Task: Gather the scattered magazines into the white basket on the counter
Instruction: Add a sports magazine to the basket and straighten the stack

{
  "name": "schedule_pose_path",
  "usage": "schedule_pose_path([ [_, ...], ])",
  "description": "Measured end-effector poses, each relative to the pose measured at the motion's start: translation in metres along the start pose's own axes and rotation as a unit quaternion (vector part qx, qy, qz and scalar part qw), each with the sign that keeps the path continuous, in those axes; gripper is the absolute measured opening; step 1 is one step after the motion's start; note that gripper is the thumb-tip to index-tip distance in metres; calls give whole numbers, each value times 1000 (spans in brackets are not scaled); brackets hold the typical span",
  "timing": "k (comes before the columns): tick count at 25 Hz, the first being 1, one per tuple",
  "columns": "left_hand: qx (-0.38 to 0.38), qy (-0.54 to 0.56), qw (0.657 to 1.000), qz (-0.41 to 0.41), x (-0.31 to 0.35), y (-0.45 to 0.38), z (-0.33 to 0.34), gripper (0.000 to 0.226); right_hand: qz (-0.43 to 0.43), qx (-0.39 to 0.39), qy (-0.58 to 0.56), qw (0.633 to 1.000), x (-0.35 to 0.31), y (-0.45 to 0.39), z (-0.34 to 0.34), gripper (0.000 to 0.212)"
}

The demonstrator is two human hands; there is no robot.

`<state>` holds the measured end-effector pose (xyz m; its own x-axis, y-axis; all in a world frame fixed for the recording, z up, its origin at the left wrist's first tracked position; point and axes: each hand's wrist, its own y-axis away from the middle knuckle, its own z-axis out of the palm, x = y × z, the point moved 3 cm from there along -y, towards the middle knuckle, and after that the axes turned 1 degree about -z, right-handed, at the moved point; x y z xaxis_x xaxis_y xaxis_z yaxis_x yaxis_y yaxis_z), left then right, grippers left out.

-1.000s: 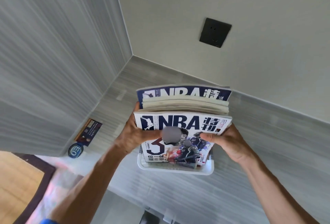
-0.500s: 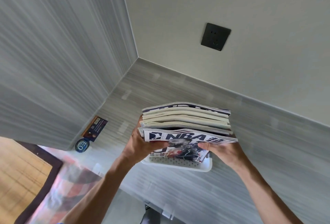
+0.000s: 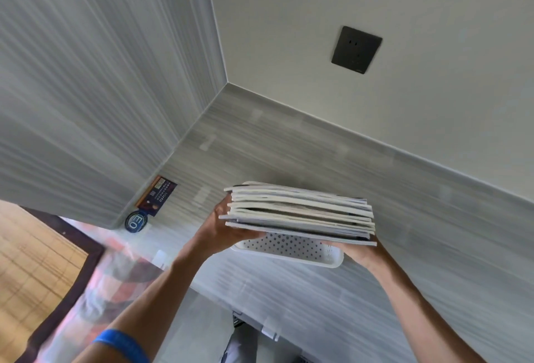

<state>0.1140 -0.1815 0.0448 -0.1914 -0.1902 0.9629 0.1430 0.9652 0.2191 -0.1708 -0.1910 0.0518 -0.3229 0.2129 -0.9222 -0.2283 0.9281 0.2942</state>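
A stack of several magazines (image 3: pixel 300 212) lies almost flat, page edges toward me, in the white perforated basket (image 3: pixel 289 250) on the grey counter (image 3: pixel 289 146). My left hand (image 3: pixel 222 232) grips the stack's left end with fingers under it. At the stack's right front corner my right hand (image 3: pixel 358 253) is mostly hidden beneath the magazines and holds them from below. The covers are not visible from this angle.
A dark leaflet (image 3: pixel 157 195) and a round blue badge (image 3: pixel 135 221) lie at the counter's left end by the striped side wall. A black wall socket (image 3: pixel 357 50) sits above the counter. Wooden floor and a patterned rug (image 3: pixel 86 290) are at lower left.
The magazine stack has tipped back from standing with covers facing me to lying nearly flat in the basket. Both hands have stayed on its ends, and the view has tilted.
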Motion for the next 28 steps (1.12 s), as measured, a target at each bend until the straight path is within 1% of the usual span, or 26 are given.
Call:
schedule_pose_path([
  [2, 4, -9, 999, -38, -3, -12, 1, 63, 69, 4, -28, 997, -5, -6, 1, 34],
  [3, 4, -3, 999, -45, -4, -16, 3, 62, 93, 4, -30, 995, -7, -9, 0, 28],
  [4, 7, 6, 998, -56, -5, -21, 5, 61, 105, 8, -28, 994, -10, -12, 0, 27],
  [6, 14, 23, 996, -83, -8, -27, 8, 59, 110, 22, -24, 993, -11, -17, -2, 28],
  [8, 29, 26, 995, -93, -13, -28, 5, 59, 111, 29, -12, 993, -14, -18, 1, 26],
  [11, 74, 12, 991, -108, -13, -14, -5, 57, 107, -4, 7, 994, -28, -27, 10, 25],
  [13, 126, 20, 984, -126, -15, 2, -24, 54, 84, -34, 20, 996, -49, -43, 28, 41],
  [15, 183, 42, 971, -147, -17, 22, -51, 48, 59, -69, 42, 995, -74, -65, 58, 45],
  [17, 244, 56, 955, -160, -20, 43, -85, 48, 25, -123, 71, 990, -100, -90, 100, 43],
  [20, 314, 70, 930, -177, -26, 68, -129, 41, -5, -173, 118, 978, -134, -123, 164, 39],
  [24, 392, 91, 895, -192, -39, 89, -177, 48, -6, -211, 128, 969, -163, -154, 241, 31],
  [28, 441, 126, 865, -205, -54, 95, -199, 43, -8, -218, 108, 970, -179, -179, 288, 32],
])
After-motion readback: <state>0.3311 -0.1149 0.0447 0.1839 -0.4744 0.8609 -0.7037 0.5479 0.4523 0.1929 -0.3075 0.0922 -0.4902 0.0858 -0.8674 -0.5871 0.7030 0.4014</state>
